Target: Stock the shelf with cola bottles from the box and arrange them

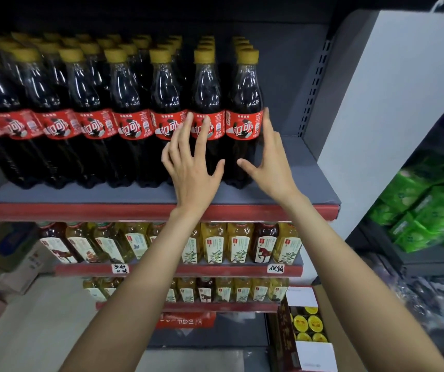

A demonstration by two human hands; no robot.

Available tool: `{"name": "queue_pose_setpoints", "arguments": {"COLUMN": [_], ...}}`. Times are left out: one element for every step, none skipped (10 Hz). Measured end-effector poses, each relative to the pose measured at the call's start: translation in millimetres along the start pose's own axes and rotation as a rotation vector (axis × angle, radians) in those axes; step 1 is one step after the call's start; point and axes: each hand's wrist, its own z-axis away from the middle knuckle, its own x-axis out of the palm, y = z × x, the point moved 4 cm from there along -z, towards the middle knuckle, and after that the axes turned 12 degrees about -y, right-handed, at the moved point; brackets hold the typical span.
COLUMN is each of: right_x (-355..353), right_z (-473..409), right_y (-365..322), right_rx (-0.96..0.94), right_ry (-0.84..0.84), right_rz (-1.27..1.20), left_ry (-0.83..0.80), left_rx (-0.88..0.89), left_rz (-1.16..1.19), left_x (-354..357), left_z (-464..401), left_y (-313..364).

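Hands (192, 167) on glossy plastic cola bottles (243, 122)

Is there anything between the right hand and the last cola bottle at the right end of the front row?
Nothing visible. The right hand lies with straight fingers along the right side of the rightmost cola bottle.

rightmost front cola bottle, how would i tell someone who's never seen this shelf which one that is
Start at the grey top shelf with the red edge strip, where a front row of cola bottles stands. Follow that row to its right end: the rightmost front cola bottle has bare shelf to its right. Alone in the row, it has the right hand flat against its side; the left hand touches the bottle beside it.
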Motion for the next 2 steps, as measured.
{"name": "queue_pose_setpoints", "arguments": {"right_x": [-1.4, -1.1], "right_z": [5.0, 16.2], "right_y": [-8.9, -23.6], "right_rx": [0.036, 0.008], "right_ry": [0.057, 0.199], "right_rz": [-0.032, -0.042], "left_ry": [0.023, 0.072], "left_rx": [-0.004, -0.038], "left_rz": [0.173, 0.409], "left_x": [-14.6, -26.9], "left_z": [2.8, 5.8], "left_y": [3.7, 0.3]}}
